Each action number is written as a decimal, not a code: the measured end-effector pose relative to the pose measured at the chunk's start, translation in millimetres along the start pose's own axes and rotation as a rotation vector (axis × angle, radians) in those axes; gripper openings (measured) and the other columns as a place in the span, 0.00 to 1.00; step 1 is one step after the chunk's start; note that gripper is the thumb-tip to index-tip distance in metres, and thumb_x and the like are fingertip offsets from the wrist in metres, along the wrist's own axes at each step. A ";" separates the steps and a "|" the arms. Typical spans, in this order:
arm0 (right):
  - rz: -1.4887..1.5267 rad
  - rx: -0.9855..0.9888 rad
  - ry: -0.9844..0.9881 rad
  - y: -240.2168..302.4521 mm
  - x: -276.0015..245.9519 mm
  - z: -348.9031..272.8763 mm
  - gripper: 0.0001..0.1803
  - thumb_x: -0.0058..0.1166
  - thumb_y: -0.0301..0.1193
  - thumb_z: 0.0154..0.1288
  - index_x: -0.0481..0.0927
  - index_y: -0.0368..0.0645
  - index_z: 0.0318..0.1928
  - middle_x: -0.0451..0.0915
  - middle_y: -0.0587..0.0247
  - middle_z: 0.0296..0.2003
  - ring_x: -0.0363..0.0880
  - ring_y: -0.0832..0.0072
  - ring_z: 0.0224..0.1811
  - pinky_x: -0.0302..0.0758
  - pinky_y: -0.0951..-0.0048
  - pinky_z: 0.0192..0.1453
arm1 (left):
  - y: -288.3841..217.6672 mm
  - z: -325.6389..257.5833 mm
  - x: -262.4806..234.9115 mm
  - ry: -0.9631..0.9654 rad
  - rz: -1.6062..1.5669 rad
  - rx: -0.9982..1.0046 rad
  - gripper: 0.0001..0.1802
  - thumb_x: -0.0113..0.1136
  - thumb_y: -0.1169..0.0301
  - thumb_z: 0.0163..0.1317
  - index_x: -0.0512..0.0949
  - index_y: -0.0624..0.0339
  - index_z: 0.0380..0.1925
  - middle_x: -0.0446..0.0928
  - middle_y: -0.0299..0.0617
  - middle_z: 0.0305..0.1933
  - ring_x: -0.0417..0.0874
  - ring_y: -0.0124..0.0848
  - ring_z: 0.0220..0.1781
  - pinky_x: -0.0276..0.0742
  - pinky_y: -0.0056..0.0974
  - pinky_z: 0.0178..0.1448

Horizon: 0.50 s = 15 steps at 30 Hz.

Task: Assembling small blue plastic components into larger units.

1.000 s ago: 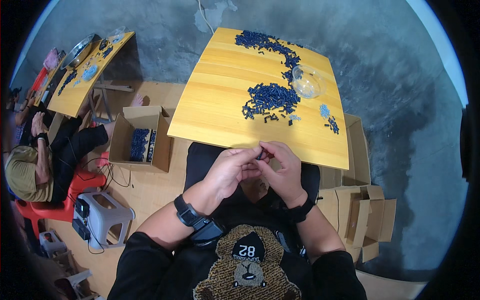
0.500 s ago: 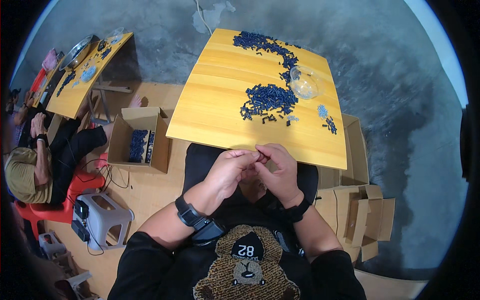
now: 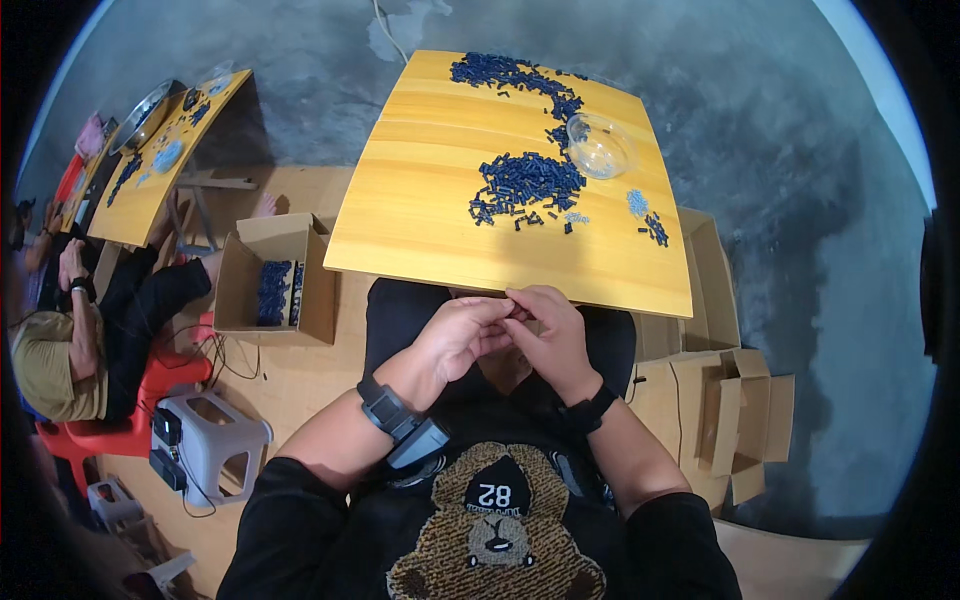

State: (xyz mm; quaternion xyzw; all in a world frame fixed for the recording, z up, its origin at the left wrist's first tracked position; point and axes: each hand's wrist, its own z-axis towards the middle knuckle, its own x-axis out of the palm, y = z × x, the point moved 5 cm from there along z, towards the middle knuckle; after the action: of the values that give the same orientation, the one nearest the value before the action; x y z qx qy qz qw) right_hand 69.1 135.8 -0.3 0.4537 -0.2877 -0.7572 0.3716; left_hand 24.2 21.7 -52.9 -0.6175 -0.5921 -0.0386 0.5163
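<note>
Both hands brought together over the lap, just short of the near edge of the yellow wooden table (image 3: 430, 230). Left hand (image 3: 462, 335) curled, fingertips pinched toward the right hand (image 3: 548, 335), whose fingers bend in to meet them. Between the fingertips, a small dark part (image 3: 518, 313), barely showing; which hand actually clamps it, impossible to tell, and whether either grip is fully tight on it likewise unclear. A black wrist device (image 3: 385, 405) on the left forearm, a black wristband (image 3: 590, 410) on the right.

Ahead of the pinch, across the tabletop: a dense heap of small dark blue parts (image 3: 528, 182), with loose ones scattered at its near side. Farther beyond, a long trail of the same blue parts (image 3: 505, 72) running to the far edge. Right of the heap and touching nothing in hand, a clear glass bowl (image 3: 598, 146). Right of the pinch and ahead, a small cluster of pale and dark pieces (image 3: 645, 215).

Left of the hands, down on the floor, an open cardboard box (image 3: 272, 285) holding blue parts. Right of the hands, flattened cardboard boxes (image 3: 735, 400). Far left, another person (image 3: 70, 340) seated on a red chair (image 3: 110, 420) beside a second yellow table (image 3: 150, 150).
</note>
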 end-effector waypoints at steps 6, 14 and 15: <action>-0.088 -0.028 0.043 -11.0 -3.0 -0.8 0.18 0.61 0.25 0.46 0.78 0.39 0.42 0.76 0.57 0.35 0.74 0.62 0.40 0.73 0.67 0.44 | 9.8 14.2 -4.9 0.003 -0.017 -0.021 0.08 0.52 0.69 0.62 0.76 0.57 0.40 0.78 0.37 0.39 0.78 0.26 0.41 0.74 0.32 0.46; -0.163 0.061 0.107 -24.7 4.2 -1.8 0.18 0.61 0.25 0.44 0.77 0.38 0.40 0.73 0.57 0.32 0.73 0.60 0.38 0.71 0.65 0.41 | 32.7 35.5 -16.7 -0.043 -0.023 -0.124 0.07 0.49 0.68 0.64 0.74 0.53 0.40 0.77 0.35 0.40 0.76 0.26 0.43 0.72 0.34 0.45; -0.226 0.034 0.071 -24.9 2.7 -0.5 0.16 0.61 0.25 0.44 0.77 0.39 0.38 0.73 0.57 0.31 0.73 0.59 0.37 0.71 0.64 0.41 | 33.0 37.5 -18.1 -0.062 -0.007 -0.127 0.07 0.49 0.67 0.64 0.74 0.53 0.39 0.77 0.35 0.40 0.76 0.26 0.42 0.72 0.33 0.45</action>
State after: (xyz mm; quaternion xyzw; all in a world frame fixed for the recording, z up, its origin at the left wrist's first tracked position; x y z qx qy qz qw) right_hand 61.1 147.5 -21.0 0.5159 -0.2344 -0.7727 0.2860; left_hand 23.2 42.6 -101.8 -0.6479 -0.6065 -0.0589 0.4572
